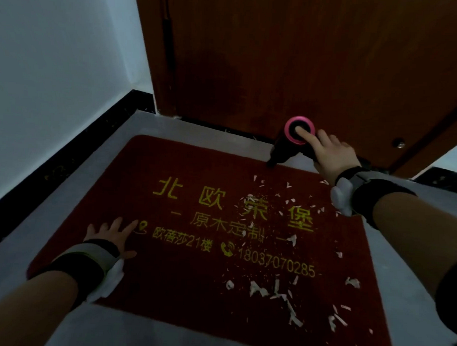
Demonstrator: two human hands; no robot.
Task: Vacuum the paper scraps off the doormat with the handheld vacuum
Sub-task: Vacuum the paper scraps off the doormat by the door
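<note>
A red doormat [182, 280] printed with yellow Chinese characters and a phone number lies on a grey floor [151, 123] across the lower half of the frame, its far edge near the foot of a dark wooden door [291, 58]. White paper scraps [263, 290] are strewn over the mat's right side, thickest toward the lower right. At upper right of the mat, a black handheld vacuum [285, 146] with a pink ring at its top end stands nozzle-down at the mat's far edge. The person's right hand [331, 153] wraps around its body, the index finger stretched out and pressing the centre of the pink-ringed end. At lower left, the left hand [111, 236] rests flat on the mat, fingers spread and straight, holding nothing. Both wrists wear dark straps. A white wall [57, 63] with black skirting [75, 146] fills the upper left.
</note>
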